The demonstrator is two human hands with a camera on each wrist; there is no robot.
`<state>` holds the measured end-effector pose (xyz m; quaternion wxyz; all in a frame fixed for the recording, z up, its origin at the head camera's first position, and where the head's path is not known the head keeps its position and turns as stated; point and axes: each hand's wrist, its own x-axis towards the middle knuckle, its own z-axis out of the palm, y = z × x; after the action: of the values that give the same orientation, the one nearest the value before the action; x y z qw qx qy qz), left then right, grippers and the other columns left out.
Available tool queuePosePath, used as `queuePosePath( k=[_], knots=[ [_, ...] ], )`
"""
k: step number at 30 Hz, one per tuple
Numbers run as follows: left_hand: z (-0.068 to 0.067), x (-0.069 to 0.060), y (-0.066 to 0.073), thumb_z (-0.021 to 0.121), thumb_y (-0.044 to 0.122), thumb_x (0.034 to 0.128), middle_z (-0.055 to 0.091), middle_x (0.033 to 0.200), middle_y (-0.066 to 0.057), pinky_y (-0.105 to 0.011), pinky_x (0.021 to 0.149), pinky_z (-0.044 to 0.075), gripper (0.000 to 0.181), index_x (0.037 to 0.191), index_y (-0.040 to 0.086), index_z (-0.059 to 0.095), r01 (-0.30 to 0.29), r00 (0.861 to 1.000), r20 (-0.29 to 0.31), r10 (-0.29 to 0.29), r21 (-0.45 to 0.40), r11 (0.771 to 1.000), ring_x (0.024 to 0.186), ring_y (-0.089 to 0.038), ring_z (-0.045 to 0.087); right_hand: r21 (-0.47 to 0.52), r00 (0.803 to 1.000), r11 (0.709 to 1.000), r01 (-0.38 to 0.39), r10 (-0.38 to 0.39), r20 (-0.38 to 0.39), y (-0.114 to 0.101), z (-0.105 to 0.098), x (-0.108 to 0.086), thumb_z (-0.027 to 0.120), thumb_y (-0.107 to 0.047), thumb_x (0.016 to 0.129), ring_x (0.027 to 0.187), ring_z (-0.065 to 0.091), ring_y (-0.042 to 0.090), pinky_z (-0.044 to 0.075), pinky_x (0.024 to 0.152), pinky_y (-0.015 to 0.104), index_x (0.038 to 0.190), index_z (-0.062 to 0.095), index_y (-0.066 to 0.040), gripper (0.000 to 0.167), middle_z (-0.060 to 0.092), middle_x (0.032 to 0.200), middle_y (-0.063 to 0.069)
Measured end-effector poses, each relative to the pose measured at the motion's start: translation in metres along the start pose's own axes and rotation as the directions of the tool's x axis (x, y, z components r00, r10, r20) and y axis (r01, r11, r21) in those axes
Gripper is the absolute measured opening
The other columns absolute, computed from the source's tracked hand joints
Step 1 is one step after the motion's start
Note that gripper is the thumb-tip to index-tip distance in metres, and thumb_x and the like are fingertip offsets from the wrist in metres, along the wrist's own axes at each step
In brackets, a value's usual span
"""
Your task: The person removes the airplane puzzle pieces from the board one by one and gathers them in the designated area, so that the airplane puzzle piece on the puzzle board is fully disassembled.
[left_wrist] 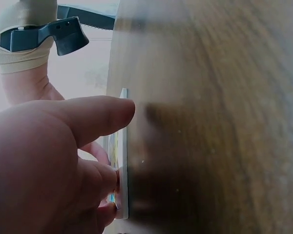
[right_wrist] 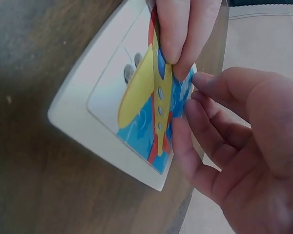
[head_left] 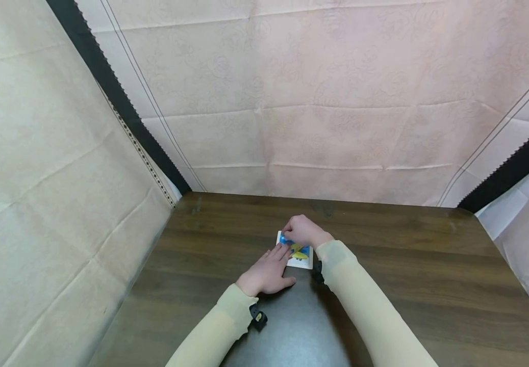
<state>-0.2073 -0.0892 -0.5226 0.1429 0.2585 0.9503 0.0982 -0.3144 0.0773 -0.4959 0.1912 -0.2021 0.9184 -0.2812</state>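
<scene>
A small white-framed jigsaw puzzle board (head_left: 299, 263) with a yellow airplane on a blue ground lies on the brown wooden table. My left hand (head_left: 269, 273) lies across its left side, with straight fingers pressing on the picture; the thumb stands out apart from the board in the left wrist view. At the far edge my right hand (head_left: 304, 231) has curled fingers, and its fingertips pinch a blue puzzle piece (head_left: 284, 238), mostly hidden by the hand. Up close, the airplane's yellow wing (right_wrist: 136, 87) and two grey engines show beside the left fingers.
The wooden table (head_left: 218, 229) extends around the board on all sides. Pale patterned cloth (head_left: 337, 102) hangs behind it and at both sides, with dark bands at the corners. Each wrist wears a black camera strap (head_left: 258, 317).
</scene>
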Motion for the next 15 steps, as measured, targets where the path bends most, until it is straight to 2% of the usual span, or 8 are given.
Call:
queuePosePath(
  k=[4, 15],
  knots=[
    [-0.0014, -0.0004, 0.0004, 0.059, 0.05, 0.1071, 0.02, 0.177, -0.009, -0.05, 0.128, 0.023, 0.08, 0.168, 0.007, 0.032, 0.004, 1.0, 0.012, -0.004, -0.006, 1.0, 0.164, -0.026, 0.013, 0.013, 1.0, 1.0, -0.009, 0.009, -0.005, 0.001, -0.0006, -0.0001, 0.06, -0.02, 0.112, 0.107, 0.072, 0.018, 0.059, 0.095, 0.041, 0.126, 0.08, -0.007, 0.027, 0.074, 0.128, 0.01],
    [-0.0039, -0.0007, 0.0013, 0.059, 0.052, 0.1069, 0.018, 0.178, -0.006, -0.048, 0.128, 0.022, 0.081, 0.169, 0.008, 0.031, 0.023, 0.999, 0.037, -0.023, -0.015, 1.0, 0.164, -0.024, 0.011, 0.039, 0.999, 0.998, -0.043, 0.044, -0.031, 0.0002, -0.0004, 0.0031, 0.059, -0.024, 0.112, 0.097, 0.067, 0.019, 0.061, 0.088, 0.042, 0.123, 0.078, -0.01, 0.027, 0.074, 0.118, 0.007]
  ],
)
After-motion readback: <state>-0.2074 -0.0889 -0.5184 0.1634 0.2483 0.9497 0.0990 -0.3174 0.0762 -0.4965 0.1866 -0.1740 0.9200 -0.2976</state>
